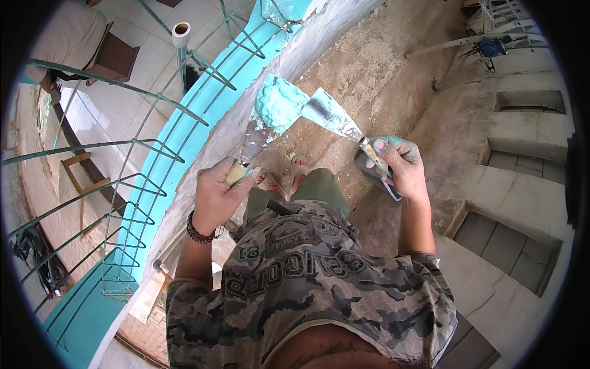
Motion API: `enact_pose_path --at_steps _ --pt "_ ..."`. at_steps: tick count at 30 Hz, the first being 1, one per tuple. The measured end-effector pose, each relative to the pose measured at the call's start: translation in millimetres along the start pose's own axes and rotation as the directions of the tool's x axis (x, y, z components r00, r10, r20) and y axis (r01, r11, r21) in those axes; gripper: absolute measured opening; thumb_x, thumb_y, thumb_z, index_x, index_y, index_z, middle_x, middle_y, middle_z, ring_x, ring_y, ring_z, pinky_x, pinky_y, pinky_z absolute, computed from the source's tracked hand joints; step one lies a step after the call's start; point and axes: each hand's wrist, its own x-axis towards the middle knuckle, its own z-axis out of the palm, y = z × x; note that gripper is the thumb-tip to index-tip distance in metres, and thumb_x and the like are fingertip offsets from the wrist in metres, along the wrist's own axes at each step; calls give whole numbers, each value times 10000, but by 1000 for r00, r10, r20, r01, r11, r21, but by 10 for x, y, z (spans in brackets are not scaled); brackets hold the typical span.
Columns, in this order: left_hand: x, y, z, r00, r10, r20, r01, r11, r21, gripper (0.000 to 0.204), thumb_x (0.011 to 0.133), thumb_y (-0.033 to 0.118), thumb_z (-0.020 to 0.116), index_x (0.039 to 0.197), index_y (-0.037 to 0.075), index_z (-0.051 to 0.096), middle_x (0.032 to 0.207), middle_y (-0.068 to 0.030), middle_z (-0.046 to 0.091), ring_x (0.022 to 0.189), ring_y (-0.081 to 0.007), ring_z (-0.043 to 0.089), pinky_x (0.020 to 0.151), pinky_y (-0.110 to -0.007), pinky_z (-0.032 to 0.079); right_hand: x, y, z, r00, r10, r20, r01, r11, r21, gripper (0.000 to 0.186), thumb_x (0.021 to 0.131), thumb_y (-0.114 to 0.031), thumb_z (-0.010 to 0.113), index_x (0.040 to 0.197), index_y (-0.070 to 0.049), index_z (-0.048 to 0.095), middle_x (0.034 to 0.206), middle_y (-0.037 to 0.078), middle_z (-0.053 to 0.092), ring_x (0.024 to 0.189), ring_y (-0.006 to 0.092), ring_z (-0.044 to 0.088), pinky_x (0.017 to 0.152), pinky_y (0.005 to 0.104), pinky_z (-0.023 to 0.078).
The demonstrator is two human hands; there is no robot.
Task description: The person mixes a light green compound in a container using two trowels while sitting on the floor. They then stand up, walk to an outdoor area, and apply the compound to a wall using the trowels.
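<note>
My left hand (218,187) is closed on the pale handle of a putty knife (257,140), whose blade carries a thick lump of turquoise paste (278,103). My right hand (399,163) grips the handle of a second scraper (332,115), with turquoise smears on its blade and on my fingers. That blade's tip is at the right side of the lump, touching or very close. A dark grey flat item (383,187) shows behind my right hand; I cannot make out what it is. Both tools are held above my sandaled feet and green shorts.
A turquoise-topped wall (161,158) with metal rods (95,150) runs along my left, a white pipe (181,37) among them. Beyond are a seated person (64,43) and a wooden chair (83,190). Concrete ground (369,61), recessed wall openings (504,252) and poles (436,46) lie ahead and right.
</note>
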Motion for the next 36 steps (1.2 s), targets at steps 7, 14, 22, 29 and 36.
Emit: enact_pose_path --at_steps 7,14,22,29,36 --pt "-98 64 -205 987 155 41 -160 976 151 197 772 95 730 756 -12 565 566 -82 485 502 -128 400 485 -285 366 -109 -49 71 998 -45 -31 46 998 30 250 907 -266 635 951 -28 697 637 -9 607 474 27 411 420 195 289" --pt "-60 346 -503 973 104 206 -154 958 243 233 757 134 715 727 -14 539 562 -145 451 487 -263 409 484 -325 381 37 -185 -122 989 -149 0 149 987 -58 208 856 -235 684 892 -33 720 626 -7 615 468 26 418 419 204 291" --pt "30 668 -745 916 52 397 -198 921 335 198 749 130 728 754 -21 599 619 -125 535 549 -206 454 551 -307 402 441 -605 -444 941 -247 231 321 867 -380 187 827 -251 710 851 -69 746 601 -40 580 499 40 448 445 220 339" --pt "100 647 -798 871 -31 490 -53 986 157 231 790 151 742 725 -5 584 569 -4 476 546 -74 421 512 -265 369 539 -800 -485 900 -282 333 415 789 -453 165 793 -189 718 828 -28 728 607 -18 593 475 39 456 416 209 354" --pt "125 499 -771 847 -39 531 48 999 -2 258 802 181 751 680 30 582 550 55 459 487 -25 401 439 -218 314 586 -273 -600 930 -264 257 310 938 -158 137 777 -140 705 796 -4 703 618 13 622 464 59 489 397 214 345"
